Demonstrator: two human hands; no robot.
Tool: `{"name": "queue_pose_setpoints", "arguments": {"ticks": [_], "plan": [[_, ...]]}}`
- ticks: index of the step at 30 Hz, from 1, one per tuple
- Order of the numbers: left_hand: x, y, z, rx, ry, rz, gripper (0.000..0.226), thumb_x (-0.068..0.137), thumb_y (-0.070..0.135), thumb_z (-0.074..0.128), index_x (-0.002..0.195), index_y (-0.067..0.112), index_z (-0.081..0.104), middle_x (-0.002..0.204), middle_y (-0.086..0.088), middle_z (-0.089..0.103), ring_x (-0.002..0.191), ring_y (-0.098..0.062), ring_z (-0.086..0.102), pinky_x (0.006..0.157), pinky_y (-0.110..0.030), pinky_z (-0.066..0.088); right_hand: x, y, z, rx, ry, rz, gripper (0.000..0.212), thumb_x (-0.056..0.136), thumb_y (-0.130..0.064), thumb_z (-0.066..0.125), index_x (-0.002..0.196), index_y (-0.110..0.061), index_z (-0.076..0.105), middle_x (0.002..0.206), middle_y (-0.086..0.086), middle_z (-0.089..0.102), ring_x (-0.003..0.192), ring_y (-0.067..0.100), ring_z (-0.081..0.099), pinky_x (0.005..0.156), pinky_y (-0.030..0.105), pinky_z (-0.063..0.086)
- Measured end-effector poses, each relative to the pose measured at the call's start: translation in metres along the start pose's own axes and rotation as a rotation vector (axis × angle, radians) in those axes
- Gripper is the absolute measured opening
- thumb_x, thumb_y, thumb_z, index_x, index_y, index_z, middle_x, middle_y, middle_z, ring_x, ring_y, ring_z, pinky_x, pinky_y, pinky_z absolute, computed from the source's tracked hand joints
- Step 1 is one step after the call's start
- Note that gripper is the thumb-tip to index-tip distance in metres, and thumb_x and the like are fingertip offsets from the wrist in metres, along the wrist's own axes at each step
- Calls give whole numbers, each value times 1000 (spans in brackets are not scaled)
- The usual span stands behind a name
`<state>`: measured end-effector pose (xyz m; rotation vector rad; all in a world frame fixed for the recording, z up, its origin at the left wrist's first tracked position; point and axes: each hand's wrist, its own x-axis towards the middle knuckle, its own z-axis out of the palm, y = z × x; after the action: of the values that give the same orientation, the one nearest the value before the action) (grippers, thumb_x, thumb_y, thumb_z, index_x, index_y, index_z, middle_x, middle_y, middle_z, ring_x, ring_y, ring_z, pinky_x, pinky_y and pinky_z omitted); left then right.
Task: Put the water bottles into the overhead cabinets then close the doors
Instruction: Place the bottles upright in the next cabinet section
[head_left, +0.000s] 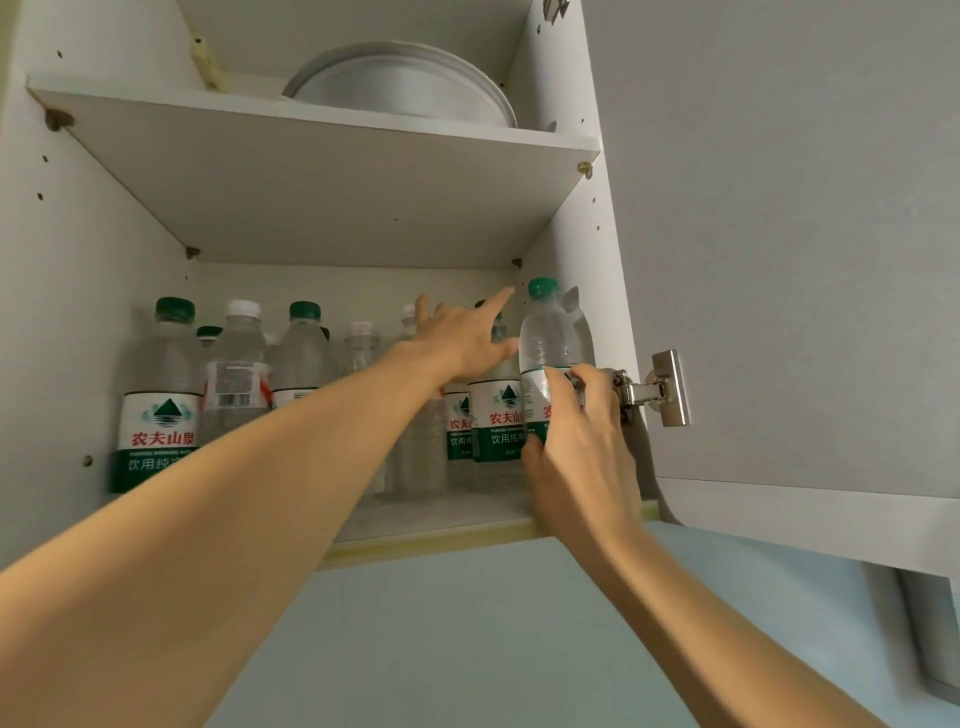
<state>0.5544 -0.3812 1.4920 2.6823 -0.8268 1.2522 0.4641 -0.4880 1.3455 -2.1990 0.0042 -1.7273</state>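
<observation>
Inside the open overhead cabinet, the lower shelf (447, 514) holds several clear water bottles with green or white caps. A large green-capped bottle (161, 395) stands at the far left. My right hand (576, 441) is shut on a green-capped bottle (548, 338) at the shelf's right end, close to the cabinet wall. My left hand (462, 338) reaches in over the middle bottles with fingers spread, its thumb near the held bottle and holding nothing. It hides the tops of the bottles behind it.
The cabinet door (779, 260) stands open on the right, hung on a metal hinge (654, 389). A stack of white plates (405, 88) sits on the upper shelf (322, 171). Pale blue wall lies below the cabinet.
</observation>
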Motion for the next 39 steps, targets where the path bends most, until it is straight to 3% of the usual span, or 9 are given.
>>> {"name": "queue_pose_setpoints", "arguments": {"ticks": [6,15,20,24,26,28,33,36,39], "plan": [[16,4,-1,-80,-67,-1,63,92,68,48,147,37,41,139,-1,60,139,-33,43,119,-60,-5,0,4,2,54,-8,28,60,91,-4,56,145,-21,40,150,-3,27,134,22,40,79,32,46],[12,-30,-11,-155,-56,70,48,94,57,56,138,39,48,141,2,58,141,-31,40,120,-62,-5,2,10,1,33,-55,-16,61,95,-27,68,148,-21,38,154,-2,27,135,22,44,86,36,54],[4,-35,-9,-88,-56,62,66,92,65,52,150,41,33,142,-5,57,144,-33,32,121,-60,-1,7,8,2,-61,-110,-13,63,103,-21,59,156,-21,25,158,5,22,143,23,34,91,32,52],[-7,-36,-6,67,-155,77,123,66,84,65,157,41,-4,163,-14,25,153,-35,10,118,-60,-9,8,2,1,-134,-172,18,66,103,-11,54,157,-17,17,158,11,21,145,28,30,93,36,51],[-14,-38,-1,150,-160,94,142,54,87,70,155,39,-18,165,-13,13,154,-34,0,117,-59,-13,9,-2,0,-190,-189,30,68,100,-2,49,157,-14,14,153,15,24,139,32,37,90,38,52],[-23,-39,7,158,-129,104,148,51,85,74,153,39,-23,166,-10,6,154,-33,-9,116,-58,-17,11,-7,-3,-272,-215,36,71,98,1,48,157,-12,12,148,19,29,124,36,51,81,37,53],[-48,-46,29,106,-26,131,152,51,81,77,146,43,-35,167,-9,-1,152,-30,-18,115,-57,-21,19,-4,-5,-233,-408,68,107,88,-1,72,159,-16,-7,144,23,36,103,35,65,71,34,49],[-54,-49,40,82,36,143,153,51,85,74,146,42,-37,167,-5,-3,153,-29,-16,119,-62,-14,35,3,-8,-72,-511,110,108,91,-2,69,158,-22,-14,139,17,51,108,30,64,90,41,56],[-51,-48,51,65,77,153,152,51,87,72,147,40,-36,165,-4,-11,151,-30,-20,119,-64,-9,48,11,-7,11,-581,143,110,92,-5,70,158,-22,-16,135,13,58,104,26,65,91,42,58]]}}
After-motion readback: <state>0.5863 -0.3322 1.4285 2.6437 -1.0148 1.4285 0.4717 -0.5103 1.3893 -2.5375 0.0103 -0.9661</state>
